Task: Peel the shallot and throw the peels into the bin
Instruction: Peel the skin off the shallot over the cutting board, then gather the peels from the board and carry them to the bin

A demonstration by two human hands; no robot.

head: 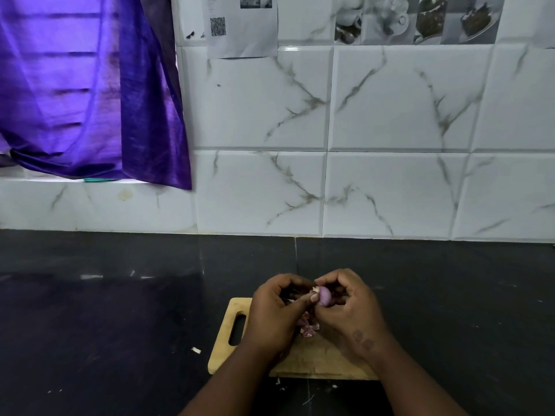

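Note:
A small purple shallot (325, 296) is held above a wooden cutting board (223, 349). My right hand (350, 304) grips the shallot from the right. My left hand (277, 310) pinches a flap of pale peel (315, 290) at the shallot's left end with thumb and forefinger. A small pile of pink and white peels (309, 327) lies on the board directly below my hands. No bin is in view.
The board, with a handle slot (237, 329) on its left, lies on a black countertop (120, 310). Peel scraps (196, 350) lie on the counter left of and in front of the board. A marble-tiled wall (390, 175) stands behind, and a purple curtain (90, 85) hangs at the upper left.

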